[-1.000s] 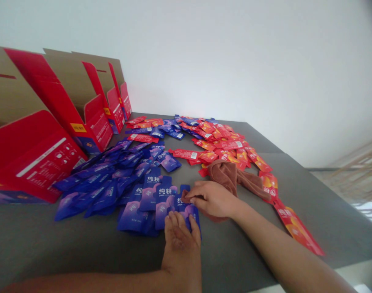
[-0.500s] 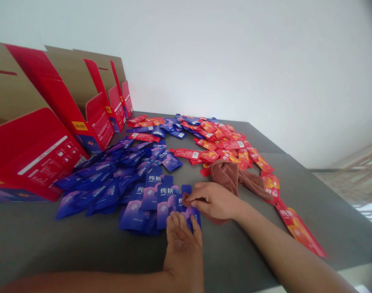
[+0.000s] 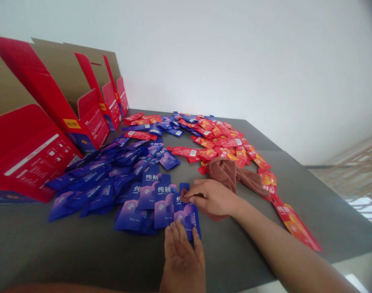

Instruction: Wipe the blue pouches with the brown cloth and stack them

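Note:
A blue-purple pouch (image 3: 186, 214) with white print lies face up on the table in front of me. My left hand (image 3: 183, 254) rests at its near edge, fingers stretched out and touching it. A corner of a brown cloth (image 3: 223, 171) is pinched in my right hand (image 3: 215, 197), pressed against the upper part of that pouch. The rest of the cloth trails behind the hand, across to the red sachets. Just left of the pouch, another blue pouch (image 3: 164, 205) lies beside it, overlapping others in a large pile (image 3: 112, 175).
Open red cardboard boxes (image 3: 42, 150) stand in a row along the left. Red-orange sachets (image 3: 231, 142) are heaped at the back right, mixed with some blue pouches. Single red sachets (image 3: 296, 226) run down the right side of the grey table (image 3: 323, 211). A white wall stands behind.
My left hand has slid slightly toward me, uncovering more of the pouch's lower part. My right hand still presses the cloth on the pouch. The camera view has shifted slightly.

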The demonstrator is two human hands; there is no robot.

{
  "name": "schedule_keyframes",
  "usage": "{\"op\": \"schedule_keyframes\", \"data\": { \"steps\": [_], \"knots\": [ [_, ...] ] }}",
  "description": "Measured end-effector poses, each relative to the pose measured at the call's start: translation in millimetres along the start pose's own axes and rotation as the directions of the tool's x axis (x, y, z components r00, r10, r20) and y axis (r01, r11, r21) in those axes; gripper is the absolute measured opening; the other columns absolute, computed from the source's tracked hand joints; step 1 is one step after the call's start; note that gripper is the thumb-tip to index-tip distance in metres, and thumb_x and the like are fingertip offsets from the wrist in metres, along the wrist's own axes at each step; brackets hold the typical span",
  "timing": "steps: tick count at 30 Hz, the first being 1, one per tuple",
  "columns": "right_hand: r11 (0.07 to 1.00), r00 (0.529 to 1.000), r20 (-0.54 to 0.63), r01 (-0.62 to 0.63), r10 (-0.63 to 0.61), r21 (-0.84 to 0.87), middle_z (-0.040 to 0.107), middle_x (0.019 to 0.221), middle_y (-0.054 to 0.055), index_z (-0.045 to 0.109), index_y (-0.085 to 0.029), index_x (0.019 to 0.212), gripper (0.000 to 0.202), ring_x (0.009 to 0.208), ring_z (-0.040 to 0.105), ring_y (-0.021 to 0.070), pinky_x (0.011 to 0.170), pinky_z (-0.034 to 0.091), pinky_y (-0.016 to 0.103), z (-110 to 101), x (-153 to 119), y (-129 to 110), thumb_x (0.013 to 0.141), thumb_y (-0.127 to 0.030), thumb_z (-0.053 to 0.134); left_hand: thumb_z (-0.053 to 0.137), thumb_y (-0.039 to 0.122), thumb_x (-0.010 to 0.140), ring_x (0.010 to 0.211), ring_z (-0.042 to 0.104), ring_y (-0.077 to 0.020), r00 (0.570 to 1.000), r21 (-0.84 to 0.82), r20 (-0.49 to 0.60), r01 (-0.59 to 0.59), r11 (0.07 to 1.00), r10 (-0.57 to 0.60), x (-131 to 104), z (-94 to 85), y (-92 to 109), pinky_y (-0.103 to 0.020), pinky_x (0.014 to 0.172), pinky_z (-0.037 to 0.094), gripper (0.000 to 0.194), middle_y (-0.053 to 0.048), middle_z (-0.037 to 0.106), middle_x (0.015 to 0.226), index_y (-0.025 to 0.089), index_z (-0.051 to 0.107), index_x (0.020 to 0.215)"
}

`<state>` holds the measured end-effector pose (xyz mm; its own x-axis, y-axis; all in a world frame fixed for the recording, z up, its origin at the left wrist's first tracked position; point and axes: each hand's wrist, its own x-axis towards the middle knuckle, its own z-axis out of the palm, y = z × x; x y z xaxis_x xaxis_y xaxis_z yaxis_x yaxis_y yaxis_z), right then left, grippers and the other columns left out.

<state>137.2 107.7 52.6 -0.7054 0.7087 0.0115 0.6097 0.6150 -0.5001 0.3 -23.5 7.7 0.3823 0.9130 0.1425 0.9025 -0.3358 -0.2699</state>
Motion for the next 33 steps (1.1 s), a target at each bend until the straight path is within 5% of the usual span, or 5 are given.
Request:
{"op": "schedule_keyframes", "data": {
  "steps": [7, 14, 23, 30, 33],
  "knots": [
    [1.0, 1.0, -0.005, 0.007, -0.007, -0.012, 0.064, 0.091, 0.005, 0.067, -0.019, 0.1, 0.025, 0.082, 0.057, 0.014, 0.073, 0.04, 0.023, 0, -1, -3, 0.083, -0.014, 0.049, 0.052, 0.017, 0.077, 0.109, 0.055, -0.0315, 1.0, -0.012, -0.019, -0.002, 1.0, 0.002, -5, 5.9, 3, -0.053, 0.093, 0.043, 0.033, -0.017, 0.064, 0.114, 0.021, 0.064, 0.107],
    [0.981, 0.976, 0.123, 0.167, -0.179, 0.102, 0.064, 0.089, 0.003, 0.067, -0.02, 0.099, 0.023, 0.079, 0.058, 0.0134, 0.069, 0.04, 0.022, -1, -4, -12, 0.082, -0.017, 0.053, 0.053, 0.02, 0.077, 0.111, 0.054, -0.0322, 1.0, -0.018, -0.008, 0.013, 1.0, -0.014, -6, 8.0, 7, -0.054, 0.094, 0.041, 0.034, -0.017, 0.064, 0.115, 0.022, 0.063, 0.109],
    [0.999, 1.0, -0.006, 0.014, -0.014, -0.029, 0.063, 0.091, 0.005, 0.067, -0.019, 0.101, 0.025, 0.081, 0.057, 0.0144, 0.073, 0.04, 0.024, 0, -1, -6, 0.084, -0.015, 0.049, 0.054, 0.018, 0.076, 0.107, 0.056, -0.0322, 0.999, -0.047, -0.017, 0.041, 0.998, -0.042, -7, 8.2, 7, -0.054, 0.092, 0.043, 0.035, -0.018, 0.063, 0.116, 0.024, 0.063, 0.11],
    [0.976, 0.971, 0.129, 0.188, -0.201, 0.108, 0.064, 0.091, 0.003, 0.067, -0.021, 0.101, 0.023, 0.081, 0.057, 0.0129, 0.07, 0.04, 0.022, -1, -4, -12, 0.082, -0.017, 0.053, 0.056, 0.016, 0.075, 0.106, 0.057, -0.0331, 0.998, -0.04, -0.011, 0.058, 0.998, -0.059, -8, 8.1, 9, -0.053, 0.093, 0.042, 0.036, -0.02, 0.062, 0.117, 0.023, 0.063, 0.11],
    [0.986, 0.982, 0.099, 0.154, -0.16, 0.069, 0.064, 0.09, 0.003, 0.067, -0.021, 0.102, 0.024, 0.079, 0.057, 0.0132, 0.07, 0.04, 0.023, 0, -3, -10, 0.084, -0.018, 0.052, 0.055, 0.016, 0.076, 0.107, 0.056, -0.0329, 0.998, -0.068, 0.01, 0.07, 0.995, -0.07, -8, 10.6, 11, -0.053, 0.094, 0.04, 0.037, -0.02, 0.06, 0.119, 0.024, 0.062, 0.111]
  ]
}}
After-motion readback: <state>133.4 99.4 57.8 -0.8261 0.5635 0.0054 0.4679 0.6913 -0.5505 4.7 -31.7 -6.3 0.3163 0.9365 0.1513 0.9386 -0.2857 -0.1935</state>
